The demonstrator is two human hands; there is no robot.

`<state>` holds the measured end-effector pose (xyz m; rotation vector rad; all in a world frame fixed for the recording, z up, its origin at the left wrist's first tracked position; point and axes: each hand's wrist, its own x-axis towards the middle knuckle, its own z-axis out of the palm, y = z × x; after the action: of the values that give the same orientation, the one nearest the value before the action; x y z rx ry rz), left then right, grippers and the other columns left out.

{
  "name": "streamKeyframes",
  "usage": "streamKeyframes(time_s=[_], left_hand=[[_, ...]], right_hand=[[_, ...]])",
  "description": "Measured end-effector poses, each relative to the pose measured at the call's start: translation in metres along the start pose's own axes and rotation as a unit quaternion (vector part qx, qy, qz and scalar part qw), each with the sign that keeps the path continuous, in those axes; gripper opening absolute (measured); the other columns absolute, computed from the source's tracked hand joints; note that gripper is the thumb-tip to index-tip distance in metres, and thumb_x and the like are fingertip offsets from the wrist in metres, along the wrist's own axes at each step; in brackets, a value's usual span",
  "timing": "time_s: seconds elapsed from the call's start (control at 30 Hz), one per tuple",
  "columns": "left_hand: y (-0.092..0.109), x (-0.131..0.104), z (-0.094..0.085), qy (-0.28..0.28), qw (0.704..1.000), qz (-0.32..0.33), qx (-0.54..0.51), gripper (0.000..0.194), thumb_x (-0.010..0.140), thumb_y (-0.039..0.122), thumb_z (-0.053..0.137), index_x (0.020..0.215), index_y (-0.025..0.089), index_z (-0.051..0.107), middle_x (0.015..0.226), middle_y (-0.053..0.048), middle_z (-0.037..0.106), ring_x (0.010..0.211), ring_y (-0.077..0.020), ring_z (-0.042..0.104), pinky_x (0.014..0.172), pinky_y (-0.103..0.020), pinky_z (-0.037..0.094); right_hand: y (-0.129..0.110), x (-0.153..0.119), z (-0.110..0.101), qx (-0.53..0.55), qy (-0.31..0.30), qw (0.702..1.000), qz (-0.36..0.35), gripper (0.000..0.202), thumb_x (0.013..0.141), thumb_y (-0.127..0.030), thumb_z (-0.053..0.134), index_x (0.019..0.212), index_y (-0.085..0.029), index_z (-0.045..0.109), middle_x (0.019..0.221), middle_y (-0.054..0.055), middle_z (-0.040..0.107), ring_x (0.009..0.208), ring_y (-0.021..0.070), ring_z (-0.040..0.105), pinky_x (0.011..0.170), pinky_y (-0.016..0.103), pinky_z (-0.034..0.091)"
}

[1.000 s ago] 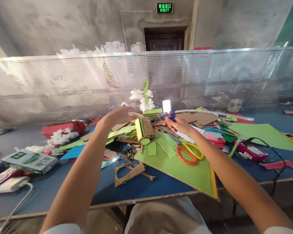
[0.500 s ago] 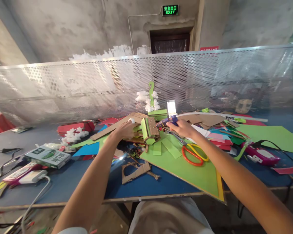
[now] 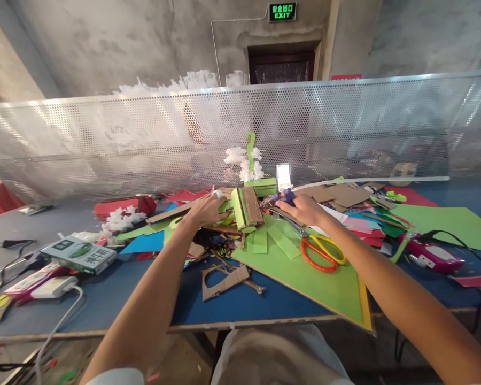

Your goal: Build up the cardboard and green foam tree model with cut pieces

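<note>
My left hand [image 3: 208, 208] is closed on the left side of a green-and-brown cardboard piece [image 3: 245, 208], a many-sided block held up over the scraps. In my right hand [image 3: 303, 209] is a dark purple glue gun [image 3: 278, 199], its tip pointing left, close to the block's bare brown side. Whether the tip touches the cardboard I cannot tell. Behind the block stands a green hook-shaped piece [image 3: 250, 149] with white fluffy clumps [image 3: 251, 170]. Under my right wrist lie scissors [image 3: 318, 252] with orange and yellow handles, on a green sheet [image 3: 300, 278].
Cardboard cut-offs [image 3: 226, 280] lie near the front edge. To the left are a green-and-white carton [image 3: 79, 255], a power strip [image 3: 36, 280] and a red case [image 3: 124, 207]. A magenta device [image 3: 433, 254] with a black cord lies right. A perforated metal screen [image 3: 344, 128] stands behind.
The cardboard block has turned in my left hand: its green end face, visible before, is now mostly out of sight. The glue gun stays close to its right side. The view has shifted slightly.
</note>
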<state>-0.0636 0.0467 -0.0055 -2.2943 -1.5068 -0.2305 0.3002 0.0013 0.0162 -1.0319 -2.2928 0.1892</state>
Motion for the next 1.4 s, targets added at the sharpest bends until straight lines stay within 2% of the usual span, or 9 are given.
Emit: streamKeyframes(time_s=[0.13, 0.3, 0.53, 0.7, 0.83, 1.0, 1.17, 1.3, 1.4], left_hand=[[-0.001, 0.000, -0.003, 0.010, 1.000, -0.015, 0.018, 0.058, 0.098, 0.058, 0.051, 0.133, 0.015, 0.067, 0.126, -0.020, 0.068, 0.115, -0.0343, 0.067, 0.099, -0.042, 0.051], [-0.002, 0.000, -0.002, 0.020, 0.999, -0.026, 0.024, 0.056, 0.095, 0.059, 0.055, 0.128, 0.016, 0.069, 0.122, -0.019, 0.068, 0.113, -0.0354, 0.068, 0.098, -0.043, 0.052], [-0.003, -0.001, -0.004, 0.044, 0.998, -0.043, 0.022, 0.059, 0.096, 0.056, 0.054, 0.133, 0.013, 0.067, 0.122, -0.020, 0.068, 0.115, -0.0358, 0.067, 0.102, -0.043, 0.051], [0.001, -0.002, -0.009, 0.066, 0.995, -0.072, 0.006, 0.060, 0.096, 0.058, 0.054, 0.139, 0.019, 0.065, 0.121, -0.017, 0.069, 0.122, -0.0355, 0.064, 0.106, -0.044, 0.050], [0.001, -0.001, -0.010, 0.078, 0.994, -0.080, 0.005, 0.060, 0.096, 0.059, 0.054, 0.139, 0.018, 0.065, 0.123, -0.018, 0.068, 0.124, -0.0353, 0.063, 0.108, -0.044, 0.049], [0.002, 0.000, -0.008, 0.093, 0.993, -0.073, 0.002, 0.060, 0.096, 0.057, 0.055, 0.139, 0.017, 0.066, 0.122, -0.019, 0.069, 0.122, -0.0359, 0.064, 0.107, -0.045, 0.050], [0.003, 0.002, -0.009, 0.100, 0.993, -0.065, 0.017, 0.059, 0.095, 0.055, 0.056, 0.138, 0.017, 0.066, 0.124, -0.019, 0.069, 0.124, -0.0367, 0.063, 0.109, -0.047, 0.049], [0.004, 0.001, -0.011, 0.100, 0.992, -0.077, 0.007, 0.059, 0.096, 0.058, 0.054, 0.139, 0.019, 0.065, 0.122, -0.017, 0.069, 0.123, -0.0351, 0.063, 0.107, -0.046, 0.050], [0.003, 0.001, -0.012, 0.095, 0.992, -0.080, 0.010, 0.062, 0.096, 0.059, 0.054, 0.141, 0.018, 0.064, 0.122, -0.018, 0.068, 0.122, -0.0347, 0.064, 0.106, -0.044, 0.051]], right_hand=[[-0.002, 0.000, 0.001, -0.005, -0.046, 0.999, -0.014, 0.043, 0.103, -0.052, 0.052, 0.087, -0.021, 0.076, 0.075, 0.007, 0.069, 0.075, 0.0240, 0.064, 0.070, 0.033, 0.039], [0.002, 0.000, 0.001, -0.026, -0.010, 1.000, 0.012, 0.043, 0.103, -0.054, 0.053, 0.104, -0.022, 0.080, 0.087, 0.010, 0.076, 0.086, 0.0273, 0.068, 0.072, 0.034, 0.042], [0.003, 0.000, 0.003, 0.036, -0.009, 0.999, -0.021, 0.042, 0.104, -0.050, 0.053, 0.118, -0.022, 0.080, 0.092, 0.007, 0.078, 0.082, 0.0240, 0.066, 0.073, 0.031, 0.042], [0.004, 0.000, 0.006, -0.044, 0.053, 0.998, 0.012, 0.049, 0.103, -0.057, 0.050, 0.106, -0.020, 0.082, 0.078, 0.008, 0.072, 0.075, 0.0243, 0.062, 0.068, 0.032, 0.036], [0.005, 0.001, 0.007, -0.066, 0.054, 0.996, -0.007, 0.047, 0.102, -0.058, 0.051, 0.103, -0.022, 0.082, 0.081, 0.008, 0.073, 0.078, 0.0249, 0.063, 0.068, 0.032, 0.036], [0.005, 0.002, 0.011, -0.055, 0.094, 0.994, 0.005, 0.051, 0.103, -0.060, 0.047, 0.098, -0.023, 0.082, 0.082, 0.009, 0.075, 0.080, 0.0258, 0.066, 0.070, 0.034, 0.039], [0.001, 0.002, 0.011, -0.055, 0.054, 0.997, -0.010, 0.050, 0.103, -0.058, 0.047, 0.103, -0.022, 0.082, 0.085, 0.009, 0.076, 0.083, 0.0260, 0.067, 0.071, 0.034, 0.040], [0.003, 0.002, 0.007, -0.023, 0.085, 0.996, -0.004, 0.049, 0.103, -0.058, 0.048, 0.105, -0.023, 0.081, 0.089, 0.009, 0.077, 0.087, 0.0267, 0.068, 0.076, 0.035, 0.043], [0.004, 0.001, 0.009, 0.010, 0.076, 0.997, -0.001, 0.047, 0.101, -0.059, 0.052, 0.094, -0.021, 0.078, 0.081, 0.008, 0.073, 0.080, 0.0245, 0.066, 0.073, 0.034, 0.044]])
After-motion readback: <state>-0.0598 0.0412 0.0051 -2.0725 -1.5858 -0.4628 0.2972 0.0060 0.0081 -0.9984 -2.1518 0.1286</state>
